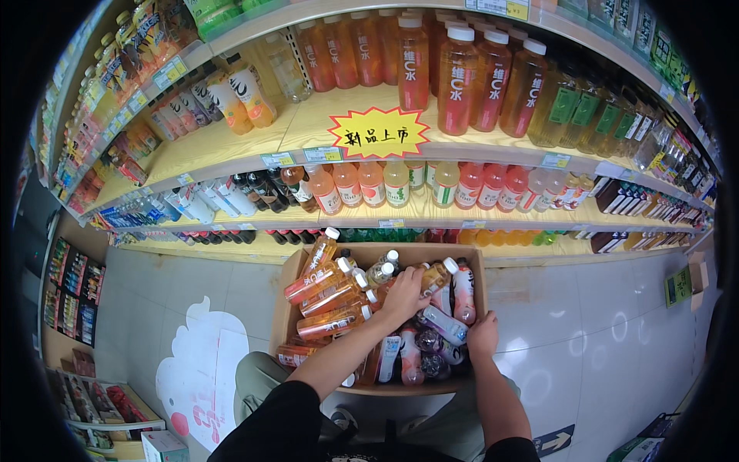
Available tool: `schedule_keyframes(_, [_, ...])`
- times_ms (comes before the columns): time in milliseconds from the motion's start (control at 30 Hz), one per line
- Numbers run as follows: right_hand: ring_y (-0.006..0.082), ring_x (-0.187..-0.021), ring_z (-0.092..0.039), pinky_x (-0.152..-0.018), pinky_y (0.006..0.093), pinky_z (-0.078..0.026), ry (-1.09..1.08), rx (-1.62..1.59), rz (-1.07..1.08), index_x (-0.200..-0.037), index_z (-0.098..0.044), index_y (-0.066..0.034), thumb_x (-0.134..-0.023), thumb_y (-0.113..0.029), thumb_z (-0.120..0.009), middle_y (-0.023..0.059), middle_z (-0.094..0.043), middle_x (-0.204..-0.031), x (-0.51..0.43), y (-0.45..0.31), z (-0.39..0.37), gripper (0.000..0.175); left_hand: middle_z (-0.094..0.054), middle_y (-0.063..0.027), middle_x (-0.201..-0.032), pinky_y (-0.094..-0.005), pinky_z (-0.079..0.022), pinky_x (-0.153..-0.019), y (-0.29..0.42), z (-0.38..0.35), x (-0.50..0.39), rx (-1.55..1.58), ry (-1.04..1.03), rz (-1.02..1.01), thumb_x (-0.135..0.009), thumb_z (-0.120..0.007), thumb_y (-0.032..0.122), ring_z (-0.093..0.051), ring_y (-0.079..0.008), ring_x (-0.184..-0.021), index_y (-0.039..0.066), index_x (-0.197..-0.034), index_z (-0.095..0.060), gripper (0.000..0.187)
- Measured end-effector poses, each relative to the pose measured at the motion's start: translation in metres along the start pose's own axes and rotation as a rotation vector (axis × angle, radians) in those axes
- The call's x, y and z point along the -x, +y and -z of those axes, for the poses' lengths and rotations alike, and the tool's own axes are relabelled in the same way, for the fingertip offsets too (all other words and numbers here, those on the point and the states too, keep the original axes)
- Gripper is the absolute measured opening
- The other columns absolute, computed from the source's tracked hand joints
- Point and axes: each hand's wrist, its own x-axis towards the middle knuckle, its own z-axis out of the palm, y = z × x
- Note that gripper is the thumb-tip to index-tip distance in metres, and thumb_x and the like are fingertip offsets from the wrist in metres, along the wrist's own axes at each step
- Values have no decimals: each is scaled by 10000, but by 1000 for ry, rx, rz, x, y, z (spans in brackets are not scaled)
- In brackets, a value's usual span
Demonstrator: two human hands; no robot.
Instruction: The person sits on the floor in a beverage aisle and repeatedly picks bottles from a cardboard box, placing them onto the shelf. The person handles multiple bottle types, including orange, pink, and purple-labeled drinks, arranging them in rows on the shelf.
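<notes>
In front of me an open cardboard box [482, 277] holds many drink bottles. My left hand [407, 291] reaches into its middle, at the lower end of a white-capped bottle of amber drink [436, 277]. Part of its fingers is hidden, so a firm hold cannot be made out. My right hand [484, 335] grips the box's right wall. Amber-pink bottles [335, 322] lie slanted in the left half. Towards the right rest a white-sleeved bottle [463, 291], a pale purple bottle [441, 324] and dark purple bottles [434, 365].
Store shelves [346, 153] with rows of drinks curve around behind the box. A yellow starburst sign [378, 134] hangs on one shelf edge. White floor decal [202, 369] lies at left, an arrow marking [554, 442] at lower right. A small open carton [697, 280] stands far right.
</notes>
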Motion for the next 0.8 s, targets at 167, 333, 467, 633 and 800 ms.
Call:
schedule_keyframes(167, [529, -1113, -655, -920, 597, -548, -47, -9, -46, -1277, -488, -10, -1030, -165, -588, 293, -619, -1309, 4, -12, 11, 308, -562, -146, -1324, -417, -501, -1088, 58, 137, 21, 255, 85, -278, -793, -891, 152, -581, -349, -1255, 67, -1519, -536, 813])
schedule_keyframes(333, [517, -1089, -680, -886, 587, -572, -55, 25, -29, -1279, -488, -19, -1032, -166, -589, 272, -622, -1306, 5, -12, 12, 304, -614, -186, -1391, -441, -552, -1083, 59, 269, -7, 35, 520, -454, -873, -860, 259, -644, -352, -1263, 54, -1422, -618, 634])
schedule_keyframes(467, [517, -1076, -685, -875, 587, -575, -26, 19, 9, -1265, -486, -16, -1027, -158, -591, 283, -624, -1289, 1, -4, 5, 296, -602, -197, -1488, -432, -558, -1102, 73, 340, -101, 244, 759, -745, -809, -937, 158, -640, -326, -1326, 41, -1372, -614, 659])
schedule_keyframes(633, [520, -1074, -683, -880, 595, -570, -33, 0, 24, -1252, -492, -16, -1013, -158, -603, 279, -626, -1277, 0, -5, 5, 299, -646, -155, -1465, -418, -503, -1165, 74, 377, -156, 255, 526, -715, -815, -932, 84, -626, -282, -1361, 61, -1447, -566, 730])
schedule_keyframes(800, [520, -1068, -683, -879, 599, -566, -10, -1, 23, -1235, -498, -16, -1002, -147, -601, 270, -631, -1256, 0, -1, 2, 286, -738, -201, -1239, -438, -583, -941, 70, 369, -195, -80, 463, -579, -881, -859, 184, -716, -394, -1156, 38, -1448, -533, 670])
